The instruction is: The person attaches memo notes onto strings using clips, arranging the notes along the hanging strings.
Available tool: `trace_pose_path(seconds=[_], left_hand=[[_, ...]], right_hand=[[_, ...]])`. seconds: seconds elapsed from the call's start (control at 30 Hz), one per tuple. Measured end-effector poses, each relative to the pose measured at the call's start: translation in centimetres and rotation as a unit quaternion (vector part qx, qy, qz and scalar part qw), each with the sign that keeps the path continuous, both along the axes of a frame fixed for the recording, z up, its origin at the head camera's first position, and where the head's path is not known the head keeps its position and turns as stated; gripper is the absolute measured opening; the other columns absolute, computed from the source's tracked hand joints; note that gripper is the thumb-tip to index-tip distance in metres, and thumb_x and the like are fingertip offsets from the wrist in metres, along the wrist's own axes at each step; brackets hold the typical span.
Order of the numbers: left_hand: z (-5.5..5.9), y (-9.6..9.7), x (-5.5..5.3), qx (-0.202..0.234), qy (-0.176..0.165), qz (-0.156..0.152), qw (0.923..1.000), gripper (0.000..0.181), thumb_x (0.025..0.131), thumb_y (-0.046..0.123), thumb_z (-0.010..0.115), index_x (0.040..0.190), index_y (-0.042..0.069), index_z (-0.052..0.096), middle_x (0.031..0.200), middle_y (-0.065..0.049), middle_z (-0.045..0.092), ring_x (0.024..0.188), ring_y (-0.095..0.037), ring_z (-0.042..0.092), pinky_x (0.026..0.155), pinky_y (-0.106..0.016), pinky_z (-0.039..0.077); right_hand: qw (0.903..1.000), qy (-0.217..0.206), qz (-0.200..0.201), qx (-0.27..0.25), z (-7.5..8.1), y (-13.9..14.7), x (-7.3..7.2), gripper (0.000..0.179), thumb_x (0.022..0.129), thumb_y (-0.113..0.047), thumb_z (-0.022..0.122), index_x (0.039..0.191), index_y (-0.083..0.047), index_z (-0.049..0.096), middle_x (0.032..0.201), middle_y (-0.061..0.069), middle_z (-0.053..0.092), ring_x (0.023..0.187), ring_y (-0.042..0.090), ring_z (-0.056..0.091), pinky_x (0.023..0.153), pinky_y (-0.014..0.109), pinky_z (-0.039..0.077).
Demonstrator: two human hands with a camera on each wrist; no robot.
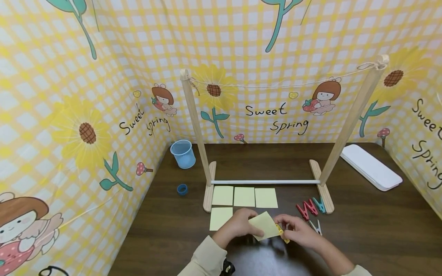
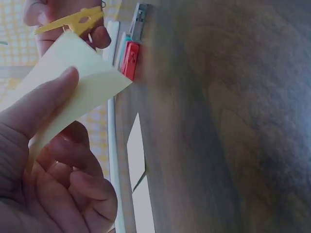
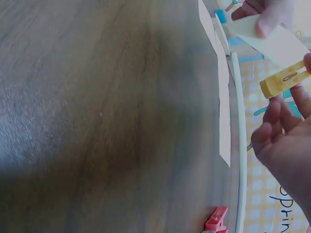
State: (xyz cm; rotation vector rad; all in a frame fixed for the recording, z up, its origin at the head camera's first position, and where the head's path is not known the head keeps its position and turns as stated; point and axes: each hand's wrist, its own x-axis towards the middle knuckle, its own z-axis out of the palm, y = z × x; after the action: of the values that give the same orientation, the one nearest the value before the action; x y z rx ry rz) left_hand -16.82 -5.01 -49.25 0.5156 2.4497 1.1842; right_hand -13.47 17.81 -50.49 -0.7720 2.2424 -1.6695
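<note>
A pale yellow sticky note [image 1: 264, 226] is pinched between the thumb and fingers of my left hand [image 1: 240, 223], above the table. My right hand [image 1: 299, 230] holds a yellow clothespin [image 3: 283, 80] by the fingers. In the left wrist view the clothespin [image 2: 80, 21] sits right at the far corner of the note [image 2: 80, 73], its length crossing that corner. Several more notes lie flat on the table: a row of three, with the middle note [image 1: 244, 196], and another note [image 1: 221, 219] nearer me, just left of my left hand.
Behind the notes stands a wooden frame [image 1: 195, 130] with a string [image 1: 255, 86] between its posts and a white bar [image 1: 264, 182] low down. Red clothespins [image 1: 303, 211], a teal one [image 1: 319, 205] and a white one [image 1: 315, 227] lie at right. Further out are a blue bucket [image 1: 183, 155], blue tape roll [image 1: 182, 189] and white case [image 1: 371, 166].
</note>
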Motion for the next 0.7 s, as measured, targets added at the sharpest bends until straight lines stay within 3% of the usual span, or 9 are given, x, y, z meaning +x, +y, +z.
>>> trace_pose_path(seconds=[0.1, 0.23, 0.33, 0.5, 0.7], left_hand=[[0.1, 0.1, 0.0, 0.011, -0.01, 0.025, 0.9996, 0.025, 0.061, 0.015, 0.086, 0.075, 0.009, 0.066, 0.065, 0.008, 0.056, 0.058, -0.007, 0.047, 0.051, -0.022, 0.041], [0.4, 0.1, 0.1, 0.01, -0.024, 0.054, 0.9982, 0.024, 0.06, 0.015, 0.086, 0.072, 0.008, 0.066, 0.063, 0.005, 0.056, 0.057, -0.009, 0.046, 0.049, -0.024, 0.04], [0.6, 0.0, 0.1, 0.008, -0.031, 0.067, 0.9972, 0.025, 0.06, 0.015, 0.086, 0.071, 0.007, 0.066, 0.063, 0.004, 0.056, 0.057, -0.01, 0.046, 0.049, -0.024, 0.04], [0.9, 0.0, 0.1, 0.031, -0.058, 0.092, 0.9936, 0.023, 0.061, 0.012, 0.085, 0.073, 0.004, 0.068, 0.063, 0.002, 0.057, 0.055, -0.011, 0.048, 0.048, -0.024, 0.041], [1.4, 0.0, -0.3, 0.123, -0.106, 0.14, 0.9766, 0.018, 0.067, 0.007, 0.08, 0.075, -0.001, 0.066, 0.062, 0.002, 0.056, 0.054, -0.01, 0.046, 0.05, -0.024, 0.041]], right_hand=[[0.9991, -0.036, -0.001, -0.025, 0.2, -0.1, 0.1, 0.029, 0.075, 0.005, 0.054, 0.104, 0.003, 0.057, 0.085, 0.005, 0.054, 0.072, 0.009, 0.049, 0.055, 0.025, 0.046], [0.9946, -0.062, -0.01, -0.083, 0.4, 0.0, 0.1, 0.028, 0.077, 0.008, 0.051, 0.105, 0.007, 0.052, 0.093, 0.01, 0.057, 0.079, 0.013, 0.054, 0.058, 0.027, 0.049], [0.9948, -0.042, -0.014, -0.092, 0.4, 0.0, 0.2, 0.028, 0.076, 0.01, 0.052, 0.104, 0.005, 0.053, 0.096, 0.012, 0.059, 0.08, 0.013, 0.054, 0.059, 0.027, 0.049], [0.9982, 0.015, -0.02, -0.054, 0.2, -0.2, 0.3, 0.03, 0.074, 0.011, 0.058, 0.102, 0.001, 0.057, 0.085, 0.004, 0.057, 0.072, 0.008, 0.05, 0.056, 0.025, 0.045], [0.9972, 0.025, -0.05, -0.049, 0.1, -0.4, 0.3, 0.029, 0.073, 0.013, 0.061, 0.101, 0.004, 0.058, 0.082, 0.002, 0.057, 0.071, 0.007, 0.05, 0.055, 0.023, 0.046]])
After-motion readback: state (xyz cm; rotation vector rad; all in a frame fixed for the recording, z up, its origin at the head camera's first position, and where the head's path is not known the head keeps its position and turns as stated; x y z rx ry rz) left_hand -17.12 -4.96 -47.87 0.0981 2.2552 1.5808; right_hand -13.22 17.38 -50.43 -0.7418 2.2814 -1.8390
